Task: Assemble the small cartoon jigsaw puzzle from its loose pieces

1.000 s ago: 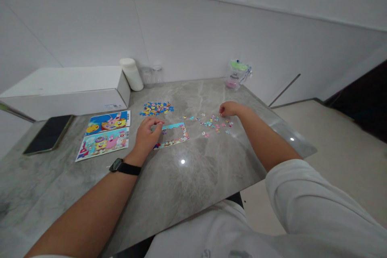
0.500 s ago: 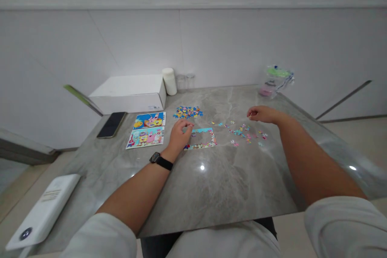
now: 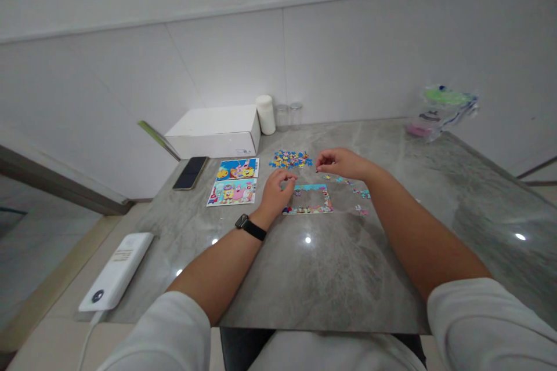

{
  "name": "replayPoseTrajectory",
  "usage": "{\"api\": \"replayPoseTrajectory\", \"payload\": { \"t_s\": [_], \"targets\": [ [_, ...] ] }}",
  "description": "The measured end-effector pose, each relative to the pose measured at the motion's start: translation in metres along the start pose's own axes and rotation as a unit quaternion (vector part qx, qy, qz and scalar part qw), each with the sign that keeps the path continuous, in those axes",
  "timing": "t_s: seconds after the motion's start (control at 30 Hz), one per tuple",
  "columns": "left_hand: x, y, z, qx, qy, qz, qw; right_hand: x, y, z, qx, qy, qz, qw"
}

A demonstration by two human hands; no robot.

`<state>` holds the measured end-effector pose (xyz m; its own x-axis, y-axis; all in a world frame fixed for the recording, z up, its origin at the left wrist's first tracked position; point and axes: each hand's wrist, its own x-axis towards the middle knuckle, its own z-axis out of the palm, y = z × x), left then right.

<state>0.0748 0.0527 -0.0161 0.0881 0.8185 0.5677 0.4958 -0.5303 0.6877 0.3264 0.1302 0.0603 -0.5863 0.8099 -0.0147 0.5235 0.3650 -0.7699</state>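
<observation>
A small puzzle frame [image 3: 310, 199] with a filled coloured border lies on the grey marble table [image 3: 331, 266]. My left hand [image 3: 275, 191] rests at its left edge, fingers curled against it. My right hand [image 3: 337, 162] hovers just beyond the frame's far edge, fingers pinched on a tiny puzzle piece. Loose pastel pieces [image 3: 359, 192] lie scattered to the right of the frame, partly hidden by my right forearm. A pile of blue and yellow pieces [image 3: 290, 159] sits behind the frame.
Two cartoon picture cards [image 3: 235, 181] lie left of the frame, beside a dark phone [image 3: 190, 164]. A white box [image 3: 216, 130], a white canister [image 3: 265, 114] and two glass jars [image 3: 289, 116] stand at the back wall. A plastic bag [image 3: 439, 110] sits far right, a white power bank [image 3: 116, 269] near left.
My right hand has moved left from the scattered pieces to above the frame's far edge, still pinched. The left hand stays at the frame. The camera has swung left.
</observation>
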Motion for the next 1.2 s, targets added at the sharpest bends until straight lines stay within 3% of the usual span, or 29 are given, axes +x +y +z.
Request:
{"api": "replayPoseTrajectory", "payload": {
  "t_s": [0.23,0.4,0.57,0.8,0.9,1.2],
  "targets": [
    [-0.002,-0.005,-0.010,0.014,0.033,-0.011,0.999,-0.014,-0.007,-0.002,-0.016,0.015,-0.018,1.000],
    [0.012,0.007,-0.030,0.015,0.068,-0.036,0.997,-0.018,-0.016,0.000,-0.022,-0.008,-0.004,1.000],
    [0.012,0.025,-0.039,0.071,-0.040,-0.023,0.996,-0.015,-0.023,0.024,-0.065,-0.061,-0.016,0.996],
    [-0.035,0.028,-0.037,0.171,-0.142,0.041,0.974,-0.015,-0.032,0.058,-0.148,-0.088,-0.004,0.985],
    [-0.040,0.025,-0.042,0.172,-0.194,0.059,0.964,-0.014,-0.032,0.063,-0.159,-0.091,0.010,0.983],
    [-0.040,0.028,-0.041,0.168,-0.270,0.102,0.942,-0.013,-0.022,0.070,-0.167,-0.108,0.019,0.980]
  ]
}}
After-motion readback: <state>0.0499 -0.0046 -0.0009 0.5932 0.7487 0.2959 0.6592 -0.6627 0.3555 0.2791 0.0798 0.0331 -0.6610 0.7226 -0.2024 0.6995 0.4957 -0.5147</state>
